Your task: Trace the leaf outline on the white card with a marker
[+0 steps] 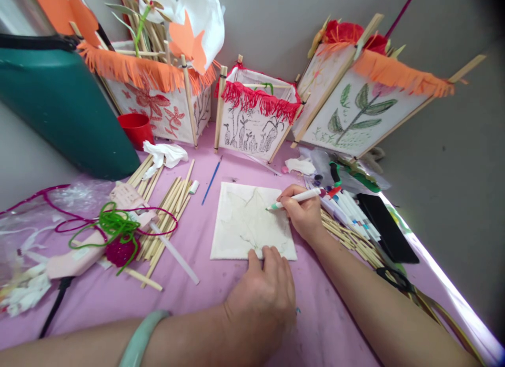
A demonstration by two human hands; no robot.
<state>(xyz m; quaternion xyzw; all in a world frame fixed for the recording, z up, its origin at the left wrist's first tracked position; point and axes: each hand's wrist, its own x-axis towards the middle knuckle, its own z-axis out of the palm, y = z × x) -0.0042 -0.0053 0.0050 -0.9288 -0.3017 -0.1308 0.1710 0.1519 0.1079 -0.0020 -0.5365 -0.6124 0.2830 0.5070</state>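
Note:
A square white panel [236,225] with faint leaf-like lines lies flat on the purple cloth. In my right hand [303,213] is a white marker [302,196] with a green tip, held in a pinch; the tip is at the panel's upper right part, on or just above the surface. My left hand [266,285] rests at the panel's lower edge, fingertips on it, fingers lightly bent and a little apart, holding nothing. A pale green bangle [144,338] is on the left forearm.
Three decorated lanterns, one with red fringe [256,125], stand behind. Wooden sticks [173,214], green yarn [118,222] and a glue gun [79,251] lie left. Markers [351,214], a black phone [389,227] and scissors [414,293] lie right. A green container [67,109] stands back left.

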